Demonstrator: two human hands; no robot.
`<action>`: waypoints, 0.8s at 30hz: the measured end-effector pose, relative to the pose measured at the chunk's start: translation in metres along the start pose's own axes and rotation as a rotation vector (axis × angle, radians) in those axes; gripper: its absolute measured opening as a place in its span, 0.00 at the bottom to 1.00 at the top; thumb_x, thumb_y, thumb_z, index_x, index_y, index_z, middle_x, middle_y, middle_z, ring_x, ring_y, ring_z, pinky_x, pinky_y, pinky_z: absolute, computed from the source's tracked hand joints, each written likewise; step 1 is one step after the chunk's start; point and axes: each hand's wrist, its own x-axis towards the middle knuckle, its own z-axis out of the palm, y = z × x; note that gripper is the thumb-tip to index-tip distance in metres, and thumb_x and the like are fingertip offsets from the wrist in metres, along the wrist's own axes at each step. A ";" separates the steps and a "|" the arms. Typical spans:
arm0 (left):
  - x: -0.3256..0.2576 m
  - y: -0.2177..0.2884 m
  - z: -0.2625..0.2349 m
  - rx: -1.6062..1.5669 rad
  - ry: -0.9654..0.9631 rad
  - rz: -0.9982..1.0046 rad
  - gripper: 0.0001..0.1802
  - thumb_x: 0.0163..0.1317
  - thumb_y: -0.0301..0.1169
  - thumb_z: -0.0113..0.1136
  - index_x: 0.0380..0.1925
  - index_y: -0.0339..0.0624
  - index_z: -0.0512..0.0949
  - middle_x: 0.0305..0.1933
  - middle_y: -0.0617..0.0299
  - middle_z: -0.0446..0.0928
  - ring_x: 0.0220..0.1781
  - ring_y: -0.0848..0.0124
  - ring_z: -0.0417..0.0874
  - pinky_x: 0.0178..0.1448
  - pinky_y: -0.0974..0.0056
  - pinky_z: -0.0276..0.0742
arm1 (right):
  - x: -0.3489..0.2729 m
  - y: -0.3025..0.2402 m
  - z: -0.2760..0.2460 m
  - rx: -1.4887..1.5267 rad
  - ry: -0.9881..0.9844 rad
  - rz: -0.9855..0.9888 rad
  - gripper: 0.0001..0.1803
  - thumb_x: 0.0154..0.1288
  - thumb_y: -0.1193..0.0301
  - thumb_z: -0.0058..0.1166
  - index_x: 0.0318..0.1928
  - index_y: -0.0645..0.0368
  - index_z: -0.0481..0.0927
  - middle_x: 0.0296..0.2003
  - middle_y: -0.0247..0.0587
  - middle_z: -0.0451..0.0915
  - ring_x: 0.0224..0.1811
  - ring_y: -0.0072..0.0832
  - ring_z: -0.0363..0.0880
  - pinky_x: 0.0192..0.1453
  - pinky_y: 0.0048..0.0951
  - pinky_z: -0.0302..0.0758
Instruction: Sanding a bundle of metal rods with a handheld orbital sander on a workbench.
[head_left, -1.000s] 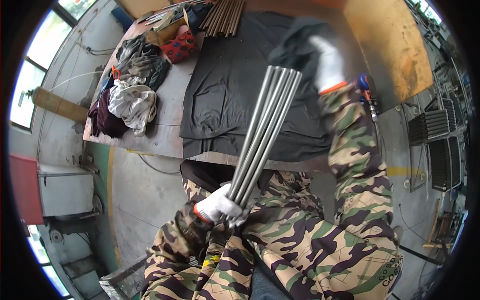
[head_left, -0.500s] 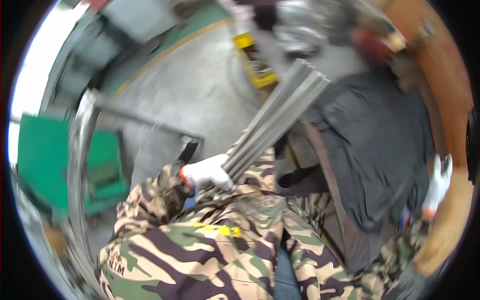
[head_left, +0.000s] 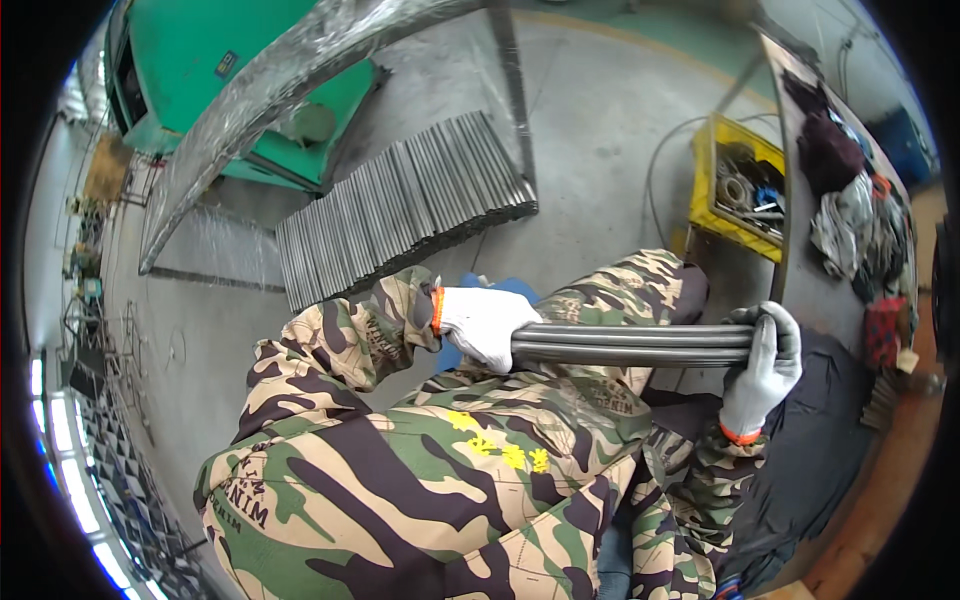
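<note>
A bundle of grey metal rods point(head_left: 635, 344) lies level in front of my body. My left hand point(head_left: 483, 324), in a white glove, is shut around its left end. Gripping the right end is my right hand point(head_left: 765, 368), in a grey-white glove. Both arms wear camouflage sleeves. On the concrete floor beyond my left hand lies a flat row of several similar grey rods point(head_left: 400, 205).
A green machine point(head_left: 250, 80) stands at the upper left behind a curved metal frame point(head_left: 290, 90). A yellow crate point(head_left: 735, 195) of parts sits on the floor at right. A bench point(head_left: 840, 200) with rags and a black cloth point(head_left: 815, 450) runs along the right.
The view has swung from the bench to the floor. The rod bundle went from steeply tilted to level, and my right hand now grips its far end.
</note>
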 end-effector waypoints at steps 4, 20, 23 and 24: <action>-0.014 -0.039 0.004 0.140 0.226 -0.017 0.24 0.51 0.39 0.72 0.48 0.45 0.80 0.38 0.52 0.85 0.42 0.51 0.88 0.49 0.50 0.82 | 0.003 0.024 0.038 -0.218 0.057 0.108 0.11 0.87 0.73 0.54 0.55 0.68 0.86 0.41 0.39 0.88 0.40 0.25 0.87 0.48 0.27 0.84; -0.051 -0.148 0.130 -1.183 0.469 -0.294 0.20 0.61 0.20 0.69 0.54 0.33 0.78 0.29 0.57 0.83 0.23 0.69 0.84 0.25 0.63 0.82 | 0.122 0.047 0.029 -0.462 -0.293 0.149 0.20 0.86 0.74 0.53 0.72 0.65 0.78 0.63 0.42 0.83 0.61 0.26 0.84 0.65 0.29 0.82; -0.047 -0.181 0.152 -1.358 0.839 -0.415 0.19 0.61 0.21 0.69 0.51 0.29 0.76 0.29 0.53 0.83 0.26 0.62 0.88 0.25 0.59 0.84 | 0.134 0.050 -0.033 -0.504 -0.209 0.310 0.21 0.88 0.67 0.53 0.73 0.62 0.77 0.62 0.40 0.84 0.59 0.28 0.87 0.62 0.31 0.85; -0.041 -0.195 0.155 -1.396 0.943 -0.407 0.18 0.61 0.22 0.69 0.50 0.30 0.76 0.29 0.52 0.83 0.26 0.61 0.88 0.25 0.58 0.84 | 0.133 0.049 -0.052 -0.482 -0.161 0.352 0.22 0.88 0.66 0.53 0.74 0.61 0.77 0.62 0.40 0.85 0.58 0.28 0.87 0.62 0.31 0.85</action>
